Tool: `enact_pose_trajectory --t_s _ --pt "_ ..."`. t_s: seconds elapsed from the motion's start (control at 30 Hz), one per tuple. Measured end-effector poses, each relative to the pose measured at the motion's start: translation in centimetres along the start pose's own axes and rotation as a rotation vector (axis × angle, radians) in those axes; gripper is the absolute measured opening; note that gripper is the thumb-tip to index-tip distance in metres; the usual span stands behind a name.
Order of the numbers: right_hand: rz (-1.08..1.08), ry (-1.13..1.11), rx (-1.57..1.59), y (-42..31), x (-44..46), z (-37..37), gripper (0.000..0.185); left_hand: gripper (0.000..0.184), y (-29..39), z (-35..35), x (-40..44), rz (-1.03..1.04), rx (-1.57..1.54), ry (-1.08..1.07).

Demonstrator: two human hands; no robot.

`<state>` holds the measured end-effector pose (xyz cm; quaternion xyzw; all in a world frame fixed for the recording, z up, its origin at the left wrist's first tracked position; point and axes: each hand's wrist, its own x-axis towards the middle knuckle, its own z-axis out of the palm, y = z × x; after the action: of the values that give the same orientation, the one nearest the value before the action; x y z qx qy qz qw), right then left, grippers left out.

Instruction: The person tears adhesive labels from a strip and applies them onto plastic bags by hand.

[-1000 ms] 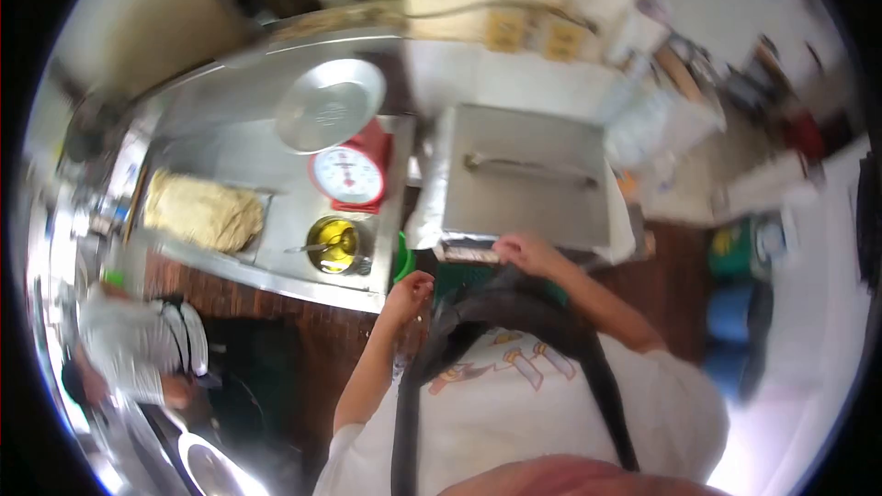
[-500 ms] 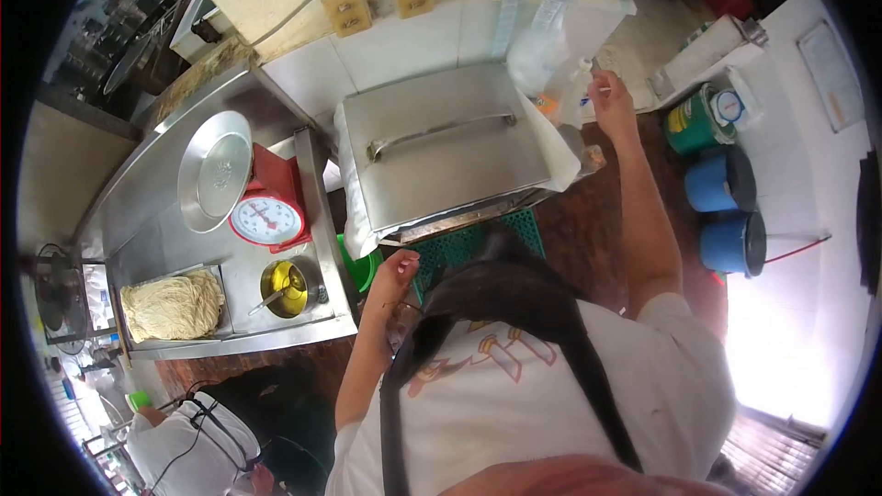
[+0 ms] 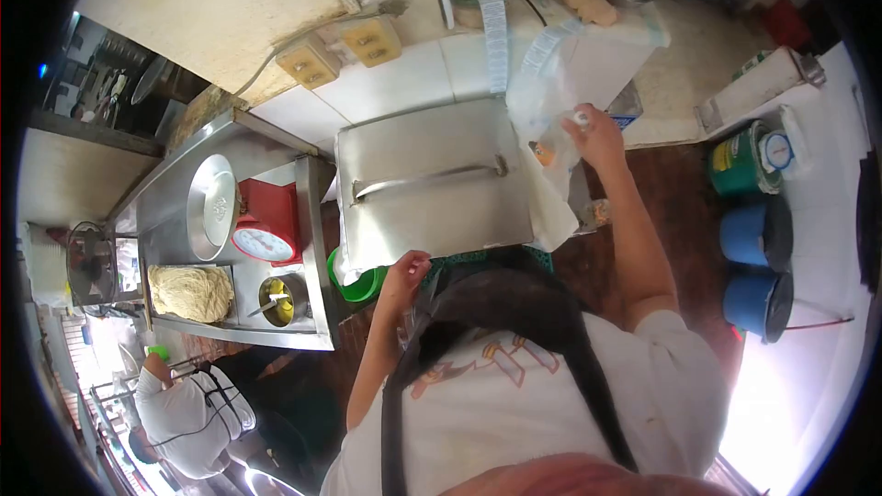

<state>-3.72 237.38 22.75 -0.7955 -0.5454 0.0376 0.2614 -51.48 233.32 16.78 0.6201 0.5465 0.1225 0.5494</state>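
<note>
My left grip [image 3: 404,274] sits nearest me, fingers loosely curled just beside the front edge of the lidded metal box [image 3: 432,211]; I cannot tell whether anything is in it. Farther out, beyond the box's right side, my right grip [image 3: 602,142] is narrow, fingertips drawn together on a small white piece [image 3: 581,117]. The clear plastic bag [image 3: 536,103] lies just left of those fingertips, behind the box's right corner; whether the white piece belongs to it I cannot tell.

As for writing, my shirt [image 3: 514,422] bears an orange print that I cannot make out. On the worktop [image 3: 317,303] to my left, the red scale [image 3: 271,207] has a marked dial, its figures too small to read. The green bucket [image 3: 735,161] to my right carries a yellowish label I cannot read either. Farther off, above the box, a strip of packets [image 3: 494,41] hangs down against the white tiles [image 3: 400,83], its pale blue print illegible.
</note>
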Motion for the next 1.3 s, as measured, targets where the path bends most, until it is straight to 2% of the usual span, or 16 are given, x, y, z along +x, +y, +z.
enact_pose_trajectory --t_s 0.2,0.4,0.5,0.6,0.73,0.87,1.03,1.13,1.23,1.3 --pt "-0.095 0.003 0.092 1.0 0.3 0.8 0.044 0.024 2.0 2.7 3.9 0.138 0.068 -0.078" --pt "-0.159 0.015 0.179 1.1 -0.7 0.0 0.046 0.025 5.8 2.8 6.6 0.141 0.184 -0.108" --pt "-0.097 -0.093 0.167 -0.2 -0.9 -1.8 0.046 0.026 6.0 3.7 9.0 0.126 -0.148 -0.202" --pt "-0.063 -0.132 0.164 0.1 -0.6 -1.8 0.043 0.025 8.9 5.1 11.0 0.260 -0.134 -0.274" --pt "-0.102 -0.007 0.305 -0.2 -1.4 -1.8 0.035 0.028 14.6 6.6 12.6 0.370 -0.066 -0.313" --pt "-0.283 0.074 0.354 -3.5 -1.7 -6.3 0.029 0.054 18.3 7.6 10.6 0.501 -0.073 -0.224" --pt "-0.382 -0.270 0.387 -10.5 -2.0 -10.5 0.033 0.099 19.7 7.5 7.7 0.747 -0.059 0.009" --pt "-0.591 -0.269 0.523 -12.5 -2.9 -7.3 0.030 0.109 19.4 6.8 6.5 0.758 0.133 0.133" --pt "-0.478 -0.403 0.547 -13.5 -3.7 -3.3 0.033 0.113 15.2 7.0 7.3 0.581 -0.104 0.069" --pt "-0.543 -0.444 0.632 -14.2 -3.8 -2.5 0.036 0.112 11.6 6.9 8.1 0.562 -0.026 0.157"
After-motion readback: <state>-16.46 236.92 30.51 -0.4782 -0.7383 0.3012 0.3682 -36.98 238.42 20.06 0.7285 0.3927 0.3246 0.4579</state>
